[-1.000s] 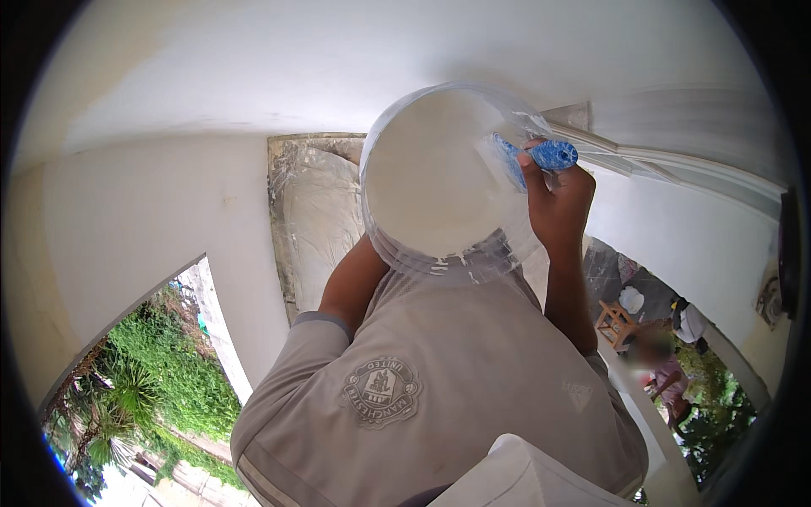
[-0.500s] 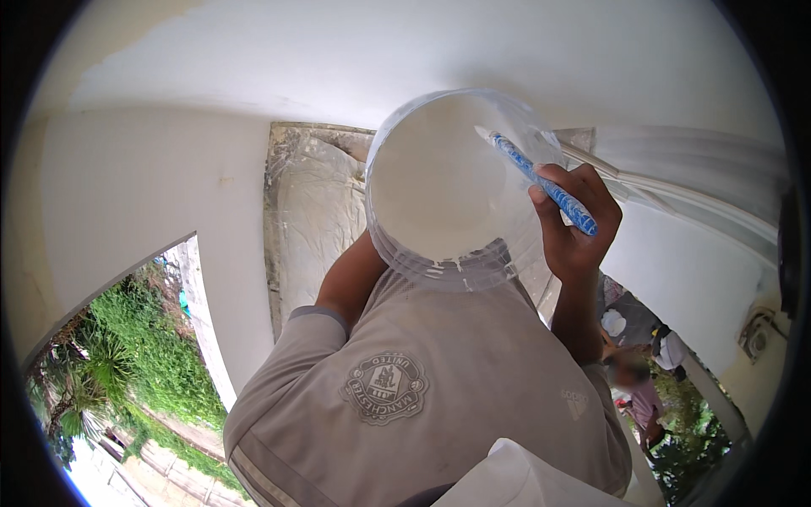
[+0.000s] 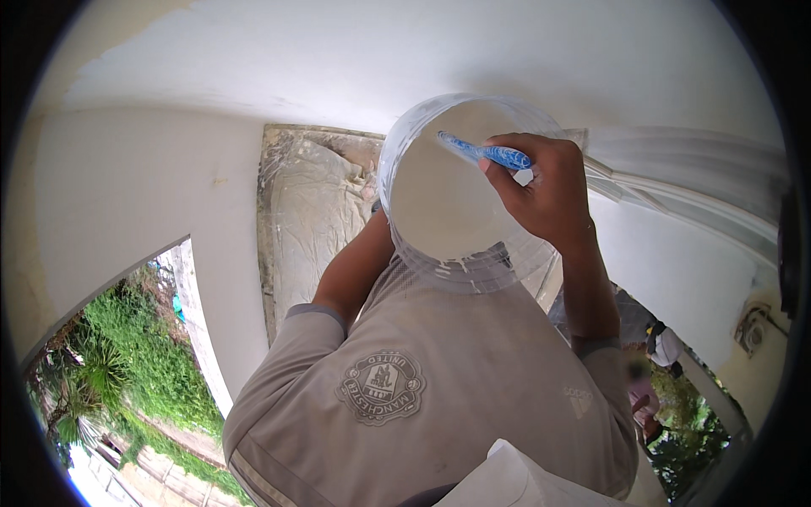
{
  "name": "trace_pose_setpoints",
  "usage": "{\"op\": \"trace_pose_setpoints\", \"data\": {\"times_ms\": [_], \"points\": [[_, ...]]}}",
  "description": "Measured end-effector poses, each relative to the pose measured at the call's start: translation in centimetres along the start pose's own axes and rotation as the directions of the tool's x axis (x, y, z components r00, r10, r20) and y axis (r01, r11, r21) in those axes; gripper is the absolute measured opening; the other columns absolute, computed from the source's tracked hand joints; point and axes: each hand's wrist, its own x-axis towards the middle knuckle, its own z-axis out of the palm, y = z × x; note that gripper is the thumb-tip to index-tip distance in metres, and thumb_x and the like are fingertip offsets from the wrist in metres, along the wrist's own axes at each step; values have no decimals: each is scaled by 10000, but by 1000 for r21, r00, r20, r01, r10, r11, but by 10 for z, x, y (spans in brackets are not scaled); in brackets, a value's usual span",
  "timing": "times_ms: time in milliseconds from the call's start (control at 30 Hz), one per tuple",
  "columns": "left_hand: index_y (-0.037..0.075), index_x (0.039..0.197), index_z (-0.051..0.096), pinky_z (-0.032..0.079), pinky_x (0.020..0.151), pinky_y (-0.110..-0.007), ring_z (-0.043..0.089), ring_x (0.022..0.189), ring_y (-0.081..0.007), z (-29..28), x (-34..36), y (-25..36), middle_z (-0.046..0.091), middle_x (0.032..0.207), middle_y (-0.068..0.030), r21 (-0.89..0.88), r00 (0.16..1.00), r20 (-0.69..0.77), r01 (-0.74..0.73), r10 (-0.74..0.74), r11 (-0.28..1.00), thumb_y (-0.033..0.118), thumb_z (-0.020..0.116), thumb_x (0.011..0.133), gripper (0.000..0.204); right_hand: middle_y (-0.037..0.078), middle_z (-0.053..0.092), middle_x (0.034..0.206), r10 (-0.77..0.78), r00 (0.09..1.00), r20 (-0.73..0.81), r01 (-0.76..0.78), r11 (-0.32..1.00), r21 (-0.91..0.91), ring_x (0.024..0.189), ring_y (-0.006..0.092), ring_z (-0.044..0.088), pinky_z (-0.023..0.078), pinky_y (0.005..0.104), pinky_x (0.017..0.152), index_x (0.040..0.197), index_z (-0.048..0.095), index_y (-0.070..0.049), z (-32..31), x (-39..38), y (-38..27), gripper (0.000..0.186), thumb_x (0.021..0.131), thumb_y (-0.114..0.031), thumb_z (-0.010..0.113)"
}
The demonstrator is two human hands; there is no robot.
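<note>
In front of my chest is a translucent plastic bucket [image 3: 388, 173], its mouth facing up toward me. Cream-white paint [image 3: 443, 207] fills its inside, with smears along the near wall. My right hand [image 3: 547, 184] reaches over the bucket's right side, fingers closed around the blue, paint-streaked handle of a paintbrush [image 3: 498, 155]. The brush slants left, its far end low over the paint; the bristles cannot be made out. My left forearm [image 3: 355, 264] runs up behind the bucket's left side. The bucket hides that hand and its fingers.
A pale wall [image 3: 338, 59] stands close beyond the bucket. Below lies a paint-stained, crumpled sheet [image 3: 317, 198]. White rails [image 3: 650, 190] run along the right. An opening at left shows greenery [image 3: 139, 338]; at lower right, another person [image 3: 644, 401] is partly visible.
My right hand has moved left over the bucket with the paintbrush, which now lies flatter and farther across the paint. The bucket has shifted slightly right.
</note>
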Motion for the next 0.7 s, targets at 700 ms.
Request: {"op": "trace_pose_setpoints", "data": {"times_ms": [700], "points": [[18,1533,588,494,1132,-425,635,1329,-297,6,12,11,673,1422,-180,26,999,44,-13,12,1000,638,429,1164,738,137,834,912,0,998,64,-1,1000,27,763,206,783,587,343,700,1069,836,16,11,-2,2,201,950,-138,884]]}}
